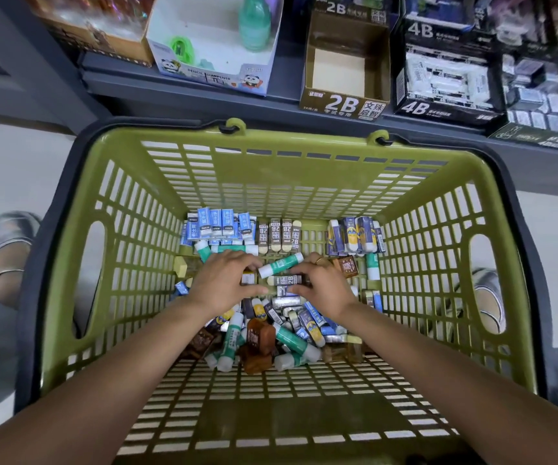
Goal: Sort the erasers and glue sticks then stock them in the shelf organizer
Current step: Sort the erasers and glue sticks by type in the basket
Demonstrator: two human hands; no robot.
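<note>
1. At the far left of the green basket [79, 236], along its back wall, we already have a neat row of blue-sleeved erasers [219, 224] standing side by side. We judge that we are in the sorting step: grouping like with like inside the basket before anything goes to the shelf.

2. Our left hand [224, 281] reaches down into the middle of the basket, fingers curled and spread a little over the loose pieces. The fingertips seem to touch a small dark eraser, but we cannot tell whether they actually pinch it.

3. Between our hands lies a green-and-white glue stick [281, 265], tilted, its near end just beside the left fingertips. Below it sits a 2B eraser [286, 280], lying flat.

4. Behind these, against the back wall, stands a short row of brown 2B erasers [279, 234]; up on the shelf, the brown 2B display box [344, 95] looks unfilled and, we judge, is where they belong.

5. Our right hand [324, 290], with a ring on one finger, has its fingers bent down onto the 2B eraser and the silver-wrapped ones below it; whether it grips one, we cannot tell.

6. Nearer us lies the unsorted heap [271, 333] of glue sticks, brown erasers and yellow-and-blue erasers, all mixed.

7. At the right of the back wall stands a row of yellow-and-blue erasers [354, 238].

8. Next, we think, comes lifting the 2B eraser into its row, then gathering the glue sticks together; they roll, so they need wedging against something.
</note>
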